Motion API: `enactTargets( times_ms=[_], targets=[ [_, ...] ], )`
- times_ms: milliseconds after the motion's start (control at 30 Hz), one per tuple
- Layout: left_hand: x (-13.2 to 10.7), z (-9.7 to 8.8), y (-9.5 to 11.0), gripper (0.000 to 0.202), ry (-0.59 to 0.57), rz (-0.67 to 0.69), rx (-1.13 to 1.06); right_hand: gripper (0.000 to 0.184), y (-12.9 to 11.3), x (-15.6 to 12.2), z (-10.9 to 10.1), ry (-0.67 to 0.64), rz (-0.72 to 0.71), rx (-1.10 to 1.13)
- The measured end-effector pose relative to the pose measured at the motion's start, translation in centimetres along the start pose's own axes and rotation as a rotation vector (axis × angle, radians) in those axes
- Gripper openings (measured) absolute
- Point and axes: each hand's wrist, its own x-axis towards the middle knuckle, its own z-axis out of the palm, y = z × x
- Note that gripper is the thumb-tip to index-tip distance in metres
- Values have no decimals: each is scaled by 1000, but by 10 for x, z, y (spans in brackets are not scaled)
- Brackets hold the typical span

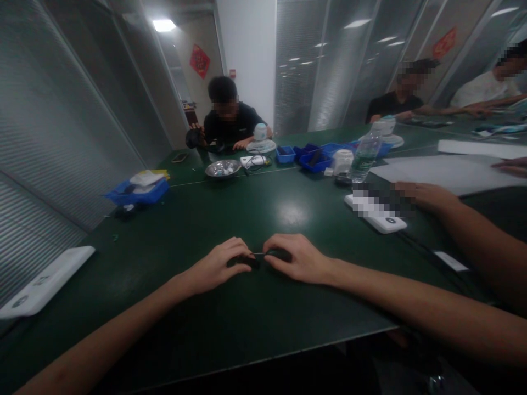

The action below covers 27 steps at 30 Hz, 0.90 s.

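Dark-handled tool and small dark piece held at the green table
Right hand pinches the handle between thumb and fingers; left hand has its fingers closed on the piece, a thin shaft between

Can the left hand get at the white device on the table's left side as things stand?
Probably yes: nothing visible stands between the left hand and the white device, though the hand would likely need to release the dark piece first.
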Motion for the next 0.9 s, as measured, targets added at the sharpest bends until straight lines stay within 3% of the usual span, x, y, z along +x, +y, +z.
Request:
enactTargets(
  times_ms=[100,200,367,467,700,900],
  targets=[
    [-1,-11,-17,21,-19,13,9,18,-1,0,-1,-10,5,5],
    [-11,-37,-51,24,50,-54,71,19,-2,0,-3,-15,2,13],
    [-52,-98,-124,37,266,-298,240,20,0,-2,-4,-21,6,17],
    [-79,-125,-154,43,346,-416,281,20,1,-3,-4,-16,2,20],
    [-111,-157,-170,59,373,-714,284,19,1,-3,-5,-25,15,35],
    [-111,-168,-168,32,332,-929,276,18,1,-3,-4,-10,3,44]
  ],
)
